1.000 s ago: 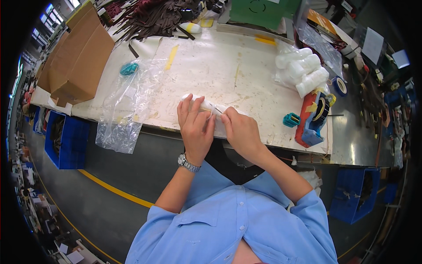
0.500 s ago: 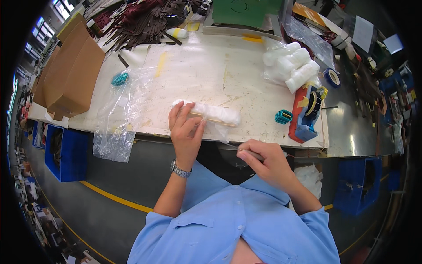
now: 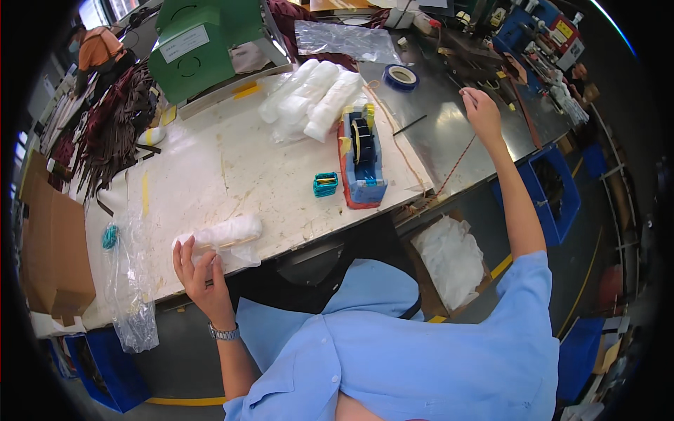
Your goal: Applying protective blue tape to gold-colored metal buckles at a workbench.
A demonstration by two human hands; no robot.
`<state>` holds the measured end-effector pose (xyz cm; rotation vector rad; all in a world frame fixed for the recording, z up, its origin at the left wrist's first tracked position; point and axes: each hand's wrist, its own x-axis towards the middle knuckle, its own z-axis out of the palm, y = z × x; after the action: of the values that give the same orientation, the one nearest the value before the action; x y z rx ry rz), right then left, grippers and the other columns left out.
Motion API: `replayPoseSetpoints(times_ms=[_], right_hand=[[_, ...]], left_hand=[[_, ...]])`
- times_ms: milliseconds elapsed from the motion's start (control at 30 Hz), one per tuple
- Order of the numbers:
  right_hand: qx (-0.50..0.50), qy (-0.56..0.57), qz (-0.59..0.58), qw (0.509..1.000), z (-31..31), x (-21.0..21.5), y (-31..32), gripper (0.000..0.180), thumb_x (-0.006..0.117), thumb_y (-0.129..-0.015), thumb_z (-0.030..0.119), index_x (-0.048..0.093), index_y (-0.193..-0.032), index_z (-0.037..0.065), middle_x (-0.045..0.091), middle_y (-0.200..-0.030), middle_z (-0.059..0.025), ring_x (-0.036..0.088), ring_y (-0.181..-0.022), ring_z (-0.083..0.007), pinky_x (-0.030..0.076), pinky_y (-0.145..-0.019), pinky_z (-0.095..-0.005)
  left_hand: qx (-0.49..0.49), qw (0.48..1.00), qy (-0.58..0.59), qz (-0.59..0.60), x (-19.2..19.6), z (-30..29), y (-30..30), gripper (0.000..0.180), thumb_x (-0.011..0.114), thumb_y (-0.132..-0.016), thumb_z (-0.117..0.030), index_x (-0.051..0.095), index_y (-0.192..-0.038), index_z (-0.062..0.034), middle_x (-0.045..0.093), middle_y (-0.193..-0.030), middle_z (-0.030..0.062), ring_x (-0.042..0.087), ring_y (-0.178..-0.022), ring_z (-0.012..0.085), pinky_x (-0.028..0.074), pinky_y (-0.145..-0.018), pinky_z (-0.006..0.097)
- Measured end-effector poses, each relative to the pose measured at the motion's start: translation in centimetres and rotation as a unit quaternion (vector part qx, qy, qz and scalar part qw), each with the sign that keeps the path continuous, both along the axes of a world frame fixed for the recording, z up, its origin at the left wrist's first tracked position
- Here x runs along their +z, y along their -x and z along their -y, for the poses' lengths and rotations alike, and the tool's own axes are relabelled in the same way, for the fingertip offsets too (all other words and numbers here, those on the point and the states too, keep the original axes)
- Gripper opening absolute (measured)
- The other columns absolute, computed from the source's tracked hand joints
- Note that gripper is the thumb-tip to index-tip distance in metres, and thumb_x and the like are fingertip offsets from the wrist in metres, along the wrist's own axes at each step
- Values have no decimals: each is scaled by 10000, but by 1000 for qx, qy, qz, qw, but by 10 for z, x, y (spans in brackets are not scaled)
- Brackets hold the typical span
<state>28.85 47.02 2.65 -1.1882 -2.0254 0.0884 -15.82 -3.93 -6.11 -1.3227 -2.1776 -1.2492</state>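
On the near edge of the white table lies a bundle in soft white wrapping point(image 3: 228, 230), with a thin tan strip along its near side and loose clear film hanging off it. My left hand point(image 3: 203, 281) holds it at its left end, fingers on top and thumb at the near side. My right hand point(image 3: 483, 118) is stretched far out to the right, over the metal tabletop point(image 3: 446, 126). Its fingers are closed round a thin tool point(image 3: 466, 95), mostly hidden by the hand.
Mid-table stand a tape dispenser point(image 3: 364, 158), a small teal bundle point(image 3: 325, 184) and white rolls in clear plastic point(image 3: 316, 98). A blue tape roll point(image 3: 401, 78) sits behind. Left are a crumpled plastic bag point(image 3: 130, 295) and a cardboard box point(image 3: 56, 245). A person point(image 3: 102, 49) is at far left.
My right hand has moved from beside the bundle far out to the right over the metal tabletop, tool still in it. The view has swung right. My left hand stays on the bundle.
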Motion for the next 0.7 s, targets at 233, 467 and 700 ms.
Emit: replayPoseSetpoints(times_ms=[233, 467, 700], right_hand=[[-30, 26, 115, 993, -156, -88, -55, 364, 670, -1031, 282, 766, -1308, 66, 794, -1192, -189, 760, -1112, -374, 578, -953, -460], [93, -10, -149, 984, -14, -13, 73, 320, 628, -1115, 135, 719, -1402, 28, 789, -1290, -116, 751, -1158, -189, 563, -1031, -326], [442, 4, -4, 897, 290, 26, 228, 408, 753, -927, -11, 712, -1332, 18, 738, -1242, -183, 710, -1150, -387, 574, -1009, -445]], left_hand=[[-51, 999, -6, -4, -6, -10, -18, 128, 804, -878, 34, 763, -986, -22, 740, -1341, 131, 626, -1362, 391, 510, -1119, 512], [-20, 999, 31, -29, 0, 31, -14, 182, 811, -898, -24, 765, -1071, -54, 790, -1141, 108, 730, -1190, 324, 507, -1153, 541], [-59, 996, 52, -52, 16, 7, -10, 277, 842, -839, -38, 775, -1107, -50, 770, -1144, 108, 695, -1137, 349, 540, -1065, 509]])
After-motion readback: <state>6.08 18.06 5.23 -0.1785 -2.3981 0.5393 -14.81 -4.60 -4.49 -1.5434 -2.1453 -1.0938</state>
